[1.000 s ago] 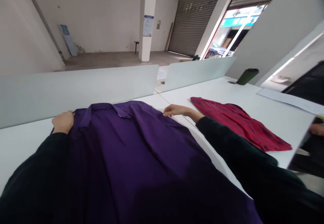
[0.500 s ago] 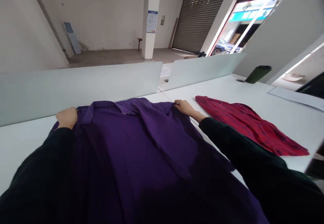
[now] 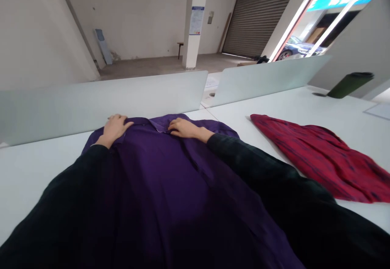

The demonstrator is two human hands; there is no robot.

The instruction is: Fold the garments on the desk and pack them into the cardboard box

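Observation:
A purple shirt (image 3: 170,188) lies spread on the white table (image 3: 27,171) in front of me, collar at the far end. My left hand (image 3: 114,127) lies on the left side of the collar with its fingers stretched flat over the cloth. Just to the right, my right hand (image 3: 184,128) rests on the other side of the collar, fingers close together and pinching the collar edge near the placket. Both arms are in black sleeves and cover the shirt's sides.
A red patterned garment (image 3: 323,159) lies on the table to the right. A dark green cylinder (image 3: 350,85) lies at the far right. Frosted divider panels (image 3: 100,102) run along the table's far edge. Behind them are a bare floor, a pillar and a roller shutter.
Both hands have moved inward from the shirt's shoulders to the collar. The view has shifted to the left, so the red garment sits further right.

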